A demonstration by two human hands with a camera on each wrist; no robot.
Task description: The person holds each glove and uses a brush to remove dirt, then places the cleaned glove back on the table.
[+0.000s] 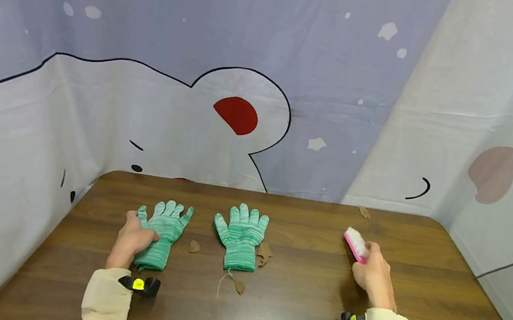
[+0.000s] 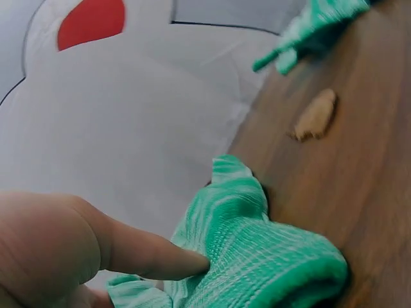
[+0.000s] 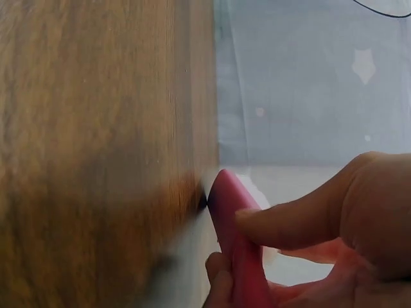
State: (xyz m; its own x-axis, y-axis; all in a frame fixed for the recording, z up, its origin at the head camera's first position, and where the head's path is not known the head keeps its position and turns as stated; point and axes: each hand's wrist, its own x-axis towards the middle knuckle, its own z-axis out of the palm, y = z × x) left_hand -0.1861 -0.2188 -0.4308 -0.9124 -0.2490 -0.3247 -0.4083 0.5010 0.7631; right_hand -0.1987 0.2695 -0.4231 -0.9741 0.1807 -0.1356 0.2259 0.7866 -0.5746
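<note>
On the left, a green-and-white striped knit glove lies with its fingers toward the back edge. My left hand grips its left side, and the thumb presses into the knit in the left wrist view. The other fingers are mostly hidden by the glove. At the right, my right hand holds a pink brush with white bristles. In the right wrist view the thumb lies along the brush's pink back, its tip close to the tabletop. A matching second glove lies flat near the middle.
Dry brown leaf bits lie on the wooden table: one leaf between the gloves, another leaf beside the middle glove, and a leaf at the back edge. A printed curtain hangs behind the table and along its sides.
</note>
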